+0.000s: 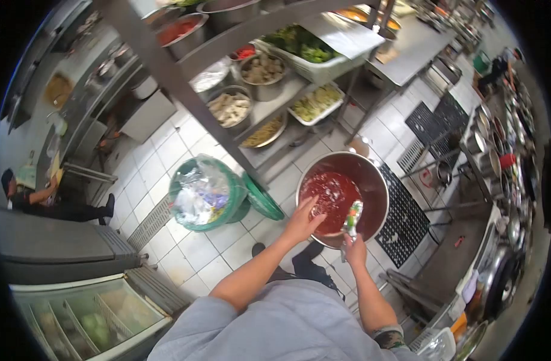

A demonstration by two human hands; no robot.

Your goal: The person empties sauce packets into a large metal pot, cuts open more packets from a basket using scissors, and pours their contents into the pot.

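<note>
A large steel stockpot (380, 207) stands on the floor in front of me, with red liquid (332, 192) inside. White clumps or foam float on the liquid. My right hand (355, 248) is closed around a white, green and red packet (352, 218) at the pot's near edge. The packet's top hangs over the red liquid, and a silvery end shows below my fingers. Over the pot's near left side is my left hand (305, 219), fingers stretched out and holding nothing. Whether its fingertips touch the liquid I cannot tell.
A green bin (236, 198) lined with plastic stands left of the pot, its lid (263, 198) leaning beside it. Ahead, a metal shelf (281, 99) carries bowls and trays of vegetables. A black mat (407, 216) lies to the right. Another person (47, 198) is at far left.
</note>
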